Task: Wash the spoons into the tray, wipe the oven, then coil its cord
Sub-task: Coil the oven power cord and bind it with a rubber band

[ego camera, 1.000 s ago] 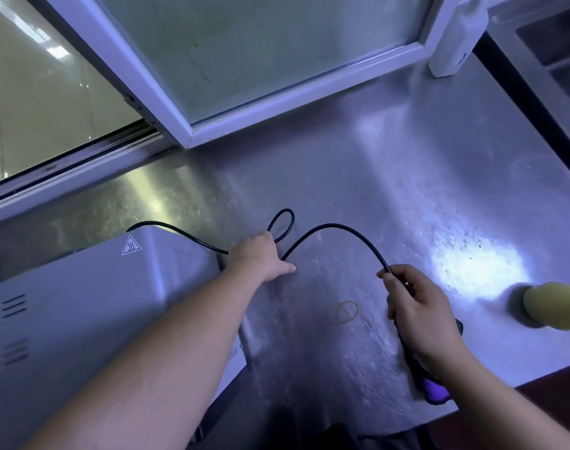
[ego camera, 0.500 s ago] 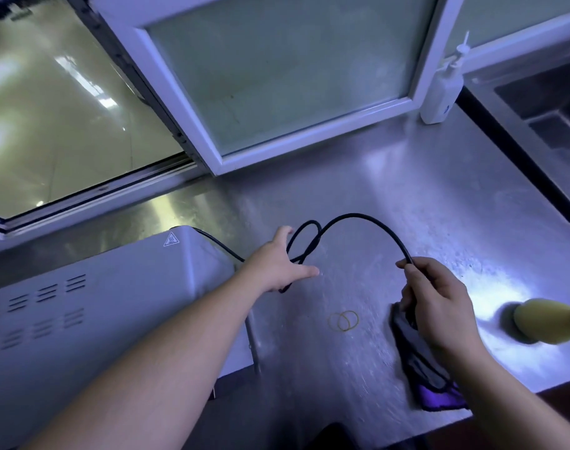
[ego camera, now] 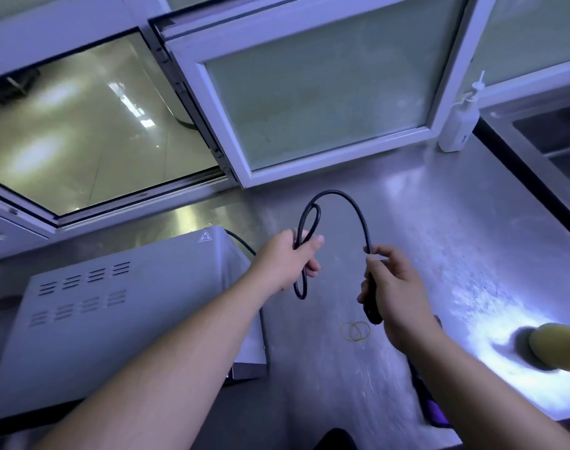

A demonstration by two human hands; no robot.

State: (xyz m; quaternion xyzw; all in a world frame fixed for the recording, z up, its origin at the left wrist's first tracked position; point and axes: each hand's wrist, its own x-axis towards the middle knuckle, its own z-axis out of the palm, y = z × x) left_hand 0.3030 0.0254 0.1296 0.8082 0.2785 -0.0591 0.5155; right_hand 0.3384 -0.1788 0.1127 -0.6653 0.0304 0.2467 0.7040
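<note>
The left hand [ego camera: 288, 259] is closed around a small loop of the black cord [ego camera: 348, 203], which arches toward 12 o'clock and down to the right hand [ego camera: 395, 292], pinching it near the plug end above the counter [ego camera: 423, 222]. The cord looks light and springy, likely to uncoil unless gripped where loops cross. The oven [ego camera: 121, 306] sits at 9 o'clock; no container shows its contents.

Both forearms bare; left hand [ego camera: 288, 259], right hand [ego camera: 395, 295] apparently ungloved.

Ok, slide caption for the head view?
Left hand and right hand coil the black oven cord over the steel counter.
</note>
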